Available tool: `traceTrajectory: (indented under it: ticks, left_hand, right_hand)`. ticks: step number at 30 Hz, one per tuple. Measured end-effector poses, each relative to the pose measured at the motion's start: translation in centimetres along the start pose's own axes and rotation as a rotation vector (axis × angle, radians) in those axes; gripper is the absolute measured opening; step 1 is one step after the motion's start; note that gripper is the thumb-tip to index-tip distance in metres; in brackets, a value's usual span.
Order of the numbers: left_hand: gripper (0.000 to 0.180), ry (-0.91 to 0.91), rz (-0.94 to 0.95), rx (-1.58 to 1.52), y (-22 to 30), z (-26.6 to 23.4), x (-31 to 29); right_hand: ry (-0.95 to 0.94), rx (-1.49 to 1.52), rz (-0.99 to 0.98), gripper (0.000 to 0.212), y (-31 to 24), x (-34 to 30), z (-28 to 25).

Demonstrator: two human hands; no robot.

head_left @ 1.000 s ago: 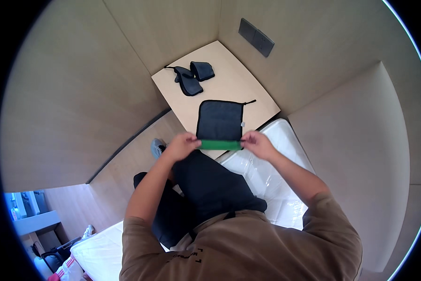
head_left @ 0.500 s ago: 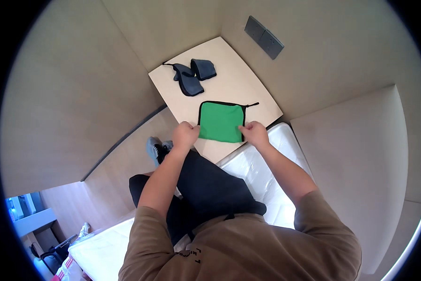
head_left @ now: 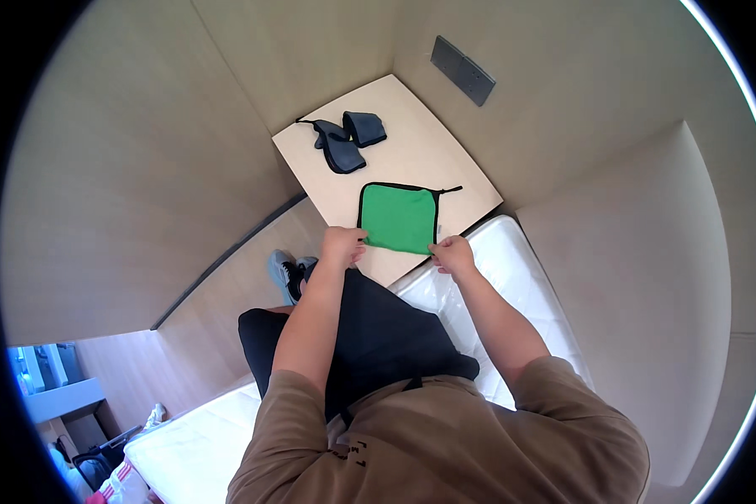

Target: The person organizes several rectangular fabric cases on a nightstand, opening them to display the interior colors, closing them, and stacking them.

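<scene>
A flat green fabric pouch (head_left: pixel 399 217) with black edging lies on a pale wooden tabletop (head_left: pixel 428 134). A thin black strap sticks out from its far right corner. My left hand (head_left: pixel 342 246) is closed in a pinch at the pouch's near left corner. At the near right corner, my right hand (head_left: pixel 454 254) pinches the edge between thumb and fingers. Beyond the pouch, at the far left of the tabletop, lie a curved dark grey fabric piece with black trim (head_left: pixel 342 154) and a second folded dark grey piece (head_left: pixel 364 128).
Wooden panels (head_left: pixel 310 50) close in the tabletop at the back, with a dark grey socket plate (head_left: pixel 463 70) on the right one. A plastic-wrapped mattress (head_left: pixel 512 269) lies along the right side. Grey shoes (head_left: pixel 283 273) show at the left below the tabletop.
Both hands have slid toward me along the pouch's sides, from partway up to its near corners. The pouch and the dark grey pieces stay in place.
</scene>
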State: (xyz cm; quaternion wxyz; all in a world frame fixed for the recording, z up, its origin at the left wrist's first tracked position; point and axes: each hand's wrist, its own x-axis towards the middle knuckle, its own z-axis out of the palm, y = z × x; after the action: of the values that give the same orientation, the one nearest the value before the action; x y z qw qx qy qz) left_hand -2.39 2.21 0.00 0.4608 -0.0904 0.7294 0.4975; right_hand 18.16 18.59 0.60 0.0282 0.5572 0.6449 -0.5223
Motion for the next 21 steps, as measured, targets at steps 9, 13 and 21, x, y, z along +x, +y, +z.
traceTrajectory:
  ticks: [9, 13, 21]
  left_hand:
    - [0.020, 0.340, 0.640, 0.739, -2.0, 1.1, -3.4]
    - [0.054, 0.098, 1.028, 1.333, -3.8, 3.7, -7.4]
    - [0.102, -0.257, 0.828, 1.609, -4.7, 3.9, -7.1]
  right_hand:
    - [0.041, 0.184, -0.086, 0.017, 1.3, -1.7, -0.1]
    - [0.532, -0.529, -1.112, 0.039, -0.6, -4.5, 2.2]
    - [-0.094, -0.951, -0.793, 0.082, 0.7, -5.2, 4.6]
